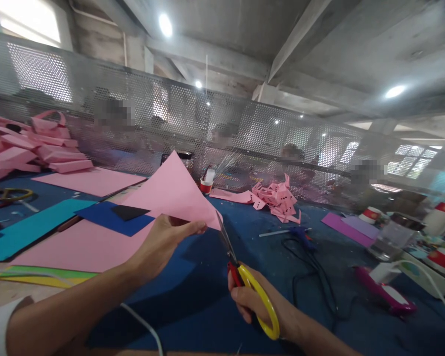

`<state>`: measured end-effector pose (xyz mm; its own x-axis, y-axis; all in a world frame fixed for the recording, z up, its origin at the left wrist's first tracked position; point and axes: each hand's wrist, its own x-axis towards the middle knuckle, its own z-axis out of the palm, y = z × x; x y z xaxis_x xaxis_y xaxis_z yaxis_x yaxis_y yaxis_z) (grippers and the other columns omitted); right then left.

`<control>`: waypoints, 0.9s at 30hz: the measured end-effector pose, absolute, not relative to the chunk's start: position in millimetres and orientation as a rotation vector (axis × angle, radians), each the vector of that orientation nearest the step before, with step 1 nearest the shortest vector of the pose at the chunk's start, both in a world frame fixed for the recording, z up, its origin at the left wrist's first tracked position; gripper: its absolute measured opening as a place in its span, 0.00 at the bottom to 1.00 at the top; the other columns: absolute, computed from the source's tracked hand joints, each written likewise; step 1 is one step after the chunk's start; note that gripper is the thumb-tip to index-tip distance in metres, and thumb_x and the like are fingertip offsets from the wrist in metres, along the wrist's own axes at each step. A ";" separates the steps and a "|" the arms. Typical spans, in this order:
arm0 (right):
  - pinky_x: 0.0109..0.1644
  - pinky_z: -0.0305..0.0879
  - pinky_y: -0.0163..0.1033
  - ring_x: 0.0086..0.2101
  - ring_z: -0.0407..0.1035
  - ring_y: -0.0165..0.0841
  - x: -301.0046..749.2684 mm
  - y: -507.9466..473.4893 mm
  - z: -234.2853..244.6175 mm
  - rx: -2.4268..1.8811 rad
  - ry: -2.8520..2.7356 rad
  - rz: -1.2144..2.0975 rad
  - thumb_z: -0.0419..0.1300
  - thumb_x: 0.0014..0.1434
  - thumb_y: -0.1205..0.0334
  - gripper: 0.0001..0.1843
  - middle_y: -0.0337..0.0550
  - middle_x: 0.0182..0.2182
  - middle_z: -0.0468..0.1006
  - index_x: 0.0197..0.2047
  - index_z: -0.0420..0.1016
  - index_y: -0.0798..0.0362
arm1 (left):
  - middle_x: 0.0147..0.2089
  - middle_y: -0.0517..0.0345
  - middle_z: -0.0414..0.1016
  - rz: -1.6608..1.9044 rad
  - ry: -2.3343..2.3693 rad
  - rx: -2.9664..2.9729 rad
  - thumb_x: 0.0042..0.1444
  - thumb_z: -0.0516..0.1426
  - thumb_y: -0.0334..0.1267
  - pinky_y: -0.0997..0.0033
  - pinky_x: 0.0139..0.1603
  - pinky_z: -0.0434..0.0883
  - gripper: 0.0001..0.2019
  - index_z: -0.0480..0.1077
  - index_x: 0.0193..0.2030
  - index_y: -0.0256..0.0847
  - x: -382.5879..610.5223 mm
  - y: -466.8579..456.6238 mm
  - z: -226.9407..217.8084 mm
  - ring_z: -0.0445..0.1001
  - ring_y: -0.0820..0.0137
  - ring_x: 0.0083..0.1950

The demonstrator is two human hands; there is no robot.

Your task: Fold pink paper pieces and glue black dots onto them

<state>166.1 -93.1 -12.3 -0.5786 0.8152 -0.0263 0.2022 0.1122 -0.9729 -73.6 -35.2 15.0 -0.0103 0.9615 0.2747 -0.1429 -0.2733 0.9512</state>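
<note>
My left hand (166, 242) pinches the lower edge of a pink paper sheet (178, 190), which is held up off the table with one corner pointing upward. My right hand (255, 296) grips scissors (261, 301) with yellow and red handles. Their blades (226, 240) meet the sheet's right corner; part of the blades lies behind or along the paper. Under and beside my left hand lie a blue sheet (107, 217) with a small black piece (129, 212) on it, and another pink sheet (85, 242).
Folded pink paper pieces (55, 148) are heaped at the far left, and pink cut pieces (276, 198) at the back. A blue glue gun (302, 237) with a black cord, a magenta tool (385, 291) and a clear jar (396, 235) are on the right. A perforated metal screen (241, 133) stands behind.
</note>
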 end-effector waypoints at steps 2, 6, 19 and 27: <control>0.25 0.53 0.31 0.19 0.56 0.24 164.8 -93.6 -10.6 -1.003 -1.860 1.494 0.55 0.61 0.55 0.10 0.29 0.17 0.62 0.36 0.63 0.53 | 0.36 0.52 0.82 1.465 0.949 1.297 0.47 0.70 0.41 0.71 0.41 0.75 0.11 0.81 0.36 0.39 -73.2 -35.6 15.2 0.78 0.64 0.38; 0.25 0.53 0.31 0.19 0.56 0.25 162.3 -94.7 -6.1 -1.034 -1.863 1.487 0.55 0.59 0.56 0.09 0.29 0.16 0.62 0.35 0.62 0.53 | 0.35 0.53 0.82 1.456 0.956 1.276 0.46 0.71 0.42 0.70 0.41 0.75 0.11 0.81 0.35 0.39 -73.2 -36.2 15.1 0.78 0.64 0.38; 0.24 0.53 0.31 0.19 0.57 0.25 167.1 -92.8 -16.9 -0.938 -1.881 1.464 0.55 0.61 0.61 0.05 0.29 0.17 0.63 0.37 0.65 0.53 | 0.34 0.53 0.79 1.418 0.860 1.260 0.48 0.70 0.40 0.70 0.43 0.74 0.10 0.80 0.34 0.37 -72.4 -42.1 21.9 0.76 0.66 0.39; 0.25 0.54 0.31 0.20 0.58 0.25 169.1 -95.9 -9.9 -0.986 -1.924 1.434 0.54 0.62 0.63 0.03 0.30 0.18 0.64 0.37 0.65 0.53 | 0.34 0.53 0.80 1.406 0.858 1.262 0.48 0.71 0.40 0.70 0.43 0.74 0.11 0.80 0.35 0.36 -73.2 -42.5 22.0 0.77 0.66 0.39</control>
<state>169.1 -95.9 -9.9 -0.5863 0.8101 -0.0032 0.2350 0.1662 -0.9577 -73.2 -42.5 22.0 0.0654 0.9663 0.2490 -0.2204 -0.2294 0.9481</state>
